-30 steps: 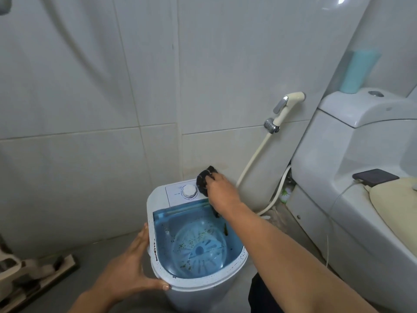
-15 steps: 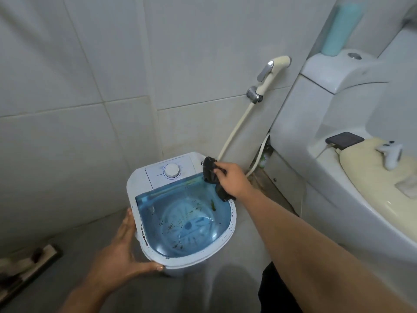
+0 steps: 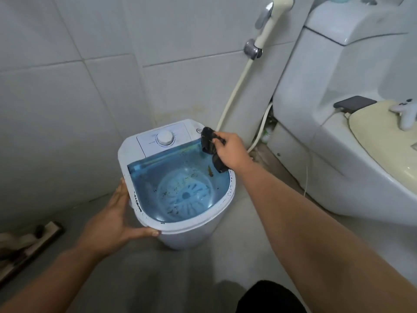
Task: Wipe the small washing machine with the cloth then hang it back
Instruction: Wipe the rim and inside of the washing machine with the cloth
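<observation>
Left hand (image 3: 112, 222) flat against the near-left rim of the small white washing machine (image 3: 191, 236), fingers spread, thumb along the front edge. Translucent blue tub (image 3: 180, 188) holds scattered dark specks. Right hand (image 3: 232, 152) bunches the dark cloth (image 3: 208, 141) at the back-right rim, fingers clamped; cloth partly hidden. Beyond: cream hose (image 3: 234, 91), white toilet (image 3: 316, 154).

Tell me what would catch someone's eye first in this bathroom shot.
The small washing machine on the floor at centre, its blue tub speckled with dark debris. The right hand presses a dark cloth on its far right rim, while the left hand steadies the near left side. A white toilet fills the right.
</observation>
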Available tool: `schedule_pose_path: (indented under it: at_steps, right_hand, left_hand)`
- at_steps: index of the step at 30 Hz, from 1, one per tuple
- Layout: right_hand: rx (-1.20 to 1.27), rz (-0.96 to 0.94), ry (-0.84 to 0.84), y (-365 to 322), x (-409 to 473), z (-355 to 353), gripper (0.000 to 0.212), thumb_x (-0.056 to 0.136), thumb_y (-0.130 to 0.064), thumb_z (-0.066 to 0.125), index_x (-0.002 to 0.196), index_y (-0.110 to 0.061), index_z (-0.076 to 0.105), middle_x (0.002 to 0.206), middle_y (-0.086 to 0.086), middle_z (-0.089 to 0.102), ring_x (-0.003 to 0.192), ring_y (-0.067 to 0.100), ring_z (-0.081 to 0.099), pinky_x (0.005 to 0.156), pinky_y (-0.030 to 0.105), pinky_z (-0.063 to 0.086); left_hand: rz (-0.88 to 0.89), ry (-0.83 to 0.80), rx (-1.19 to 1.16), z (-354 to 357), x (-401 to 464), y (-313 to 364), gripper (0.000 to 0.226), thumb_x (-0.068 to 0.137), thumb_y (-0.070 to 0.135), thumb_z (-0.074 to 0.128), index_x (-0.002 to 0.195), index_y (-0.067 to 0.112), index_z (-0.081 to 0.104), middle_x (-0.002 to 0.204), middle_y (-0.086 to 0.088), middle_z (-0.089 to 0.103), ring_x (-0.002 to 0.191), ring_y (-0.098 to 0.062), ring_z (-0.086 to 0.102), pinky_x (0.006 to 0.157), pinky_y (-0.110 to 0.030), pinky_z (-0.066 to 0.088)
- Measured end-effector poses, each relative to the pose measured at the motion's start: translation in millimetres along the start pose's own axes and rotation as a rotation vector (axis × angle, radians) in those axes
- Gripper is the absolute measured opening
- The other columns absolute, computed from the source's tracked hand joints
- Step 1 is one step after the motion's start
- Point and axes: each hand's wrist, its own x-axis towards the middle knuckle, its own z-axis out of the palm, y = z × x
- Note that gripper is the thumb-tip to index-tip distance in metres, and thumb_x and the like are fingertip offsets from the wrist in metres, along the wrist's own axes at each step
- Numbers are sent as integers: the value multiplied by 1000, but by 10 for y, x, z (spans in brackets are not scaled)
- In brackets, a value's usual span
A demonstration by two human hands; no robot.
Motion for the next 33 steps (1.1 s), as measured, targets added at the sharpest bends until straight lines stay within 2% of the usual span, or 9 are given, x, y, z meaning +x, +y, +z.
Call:
schedule_pose_path:
  at_steps: [5,9,14,18,23,26,28,31,33]
  right_hand:
    - [33,17,-25,23,-68,-103,31,98,-17,61,128,-15,70,111,9,74,98,22,67,87,23,47]
    - [58,18,-14,153,-415,-201,30,98,-17,61,125,-14,71,111,6,75,102,21,68,93,28,51]
    - [116,26,90,181,-829,-204,27,97,-12,60,120,-11,73,98,-1,74,94,21,70,88,33,54]
    - [117,27,188,132,-1013,-80,32,96,-16,58,125,-12,71,109,5,76,98,20,70,89,33,56]
    - [218,63,304,281,-1251,128,42,92,-31,53,129,-18,67,119,1,72,111,16,67,100,42,54]
    - [215,52,389,258,-1421,200,40,95,-24,54,132,-15,66,129,2,68,121,16,62,106,42,49]
    - [182,27,426,216,-1558,246,39,97,-22,54,135,-15,64,138,2,63,129,14,57,112,35,45]
    - [161,-30,459,207,-1830,398,40,102,-17,54,142,-14,57,154,3,48,141,6,42,113,9,30]
    - [148,-113,464,215,-2000,532,44,103,-13,53,147,-14,52,160,3,38,149,10,31,116,12,25]
  left_hand:
    - [15,5,70,13,-25,35,151,39,101,67,159,53,-12,170,24,-7,153,2,5,126,-40,26]
    - [7,-39,66,-18,-42,70,152,42,98,71,158,53,-16,170,22,-9,158,-4,4,128,-42,23]
    - [0,-51,63,-23,-56,78,158,39,98,72,162,44,-13,174,11,-6,160,-10,0,130,-41,16]
    - [46,-46,58,6,-26,26,157,40,98,71,162,44,-12,174,9,-6,160,-13,-1,130,-43,15]
    - [83,-6,35,72,36,-116,154,44,95,75,162,45,-10,174,13,-3,161,-14,5,128,-51,23]
    - [101,30,45,117,56,-181,154,44,96,74,161,45,-13,174,13,-3,161,-14,6,127,-52,25]
    - [98,29,52,134,78,-216,156,45,97,73,162,42,-14,174,11,-4,161,-15,5,128,-52,23]
    - [115,41,43,168,114,-270,157,44,97,73,163,39,-11,175,9,0,161,-15,5,129,-51,22]
    - [119,51,41,186,120,-286,157,44,97,73,164,37,-9,175,9,0,161,-14,3,130,-50,20]
